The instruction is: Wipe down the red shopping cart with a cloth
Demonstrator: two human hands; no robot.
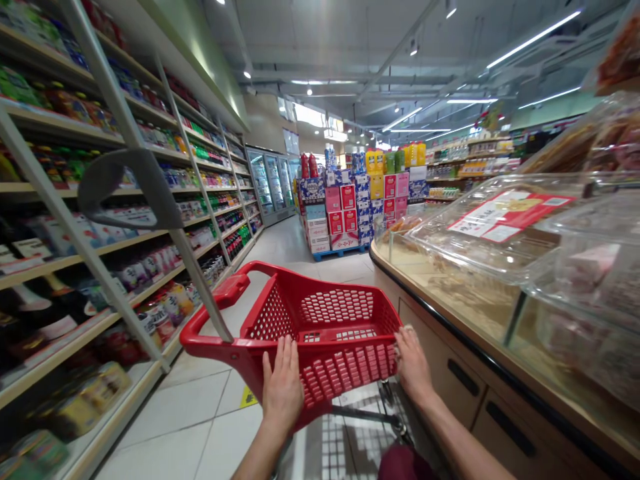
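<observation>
A red plastic shopping cart with a perforated basket stands sideways in front of me. My left hand lies flat against its near side, fingers stretched up to the rim. At the basket's right corner is my right hand, its fingers bent over the edge and gripping it. A metal pole rises from the cart's left end and leans to the upper left. On the pole sits a dark grey loop handle, away from both hands. Dark wheels show under the basket.
Drink shelves line the left side. Close on the right stands a display counter with clear plastic food boxes. Stacked cartons on a blue pallet are ahead, with glass-door fridges beyond.
</observation>
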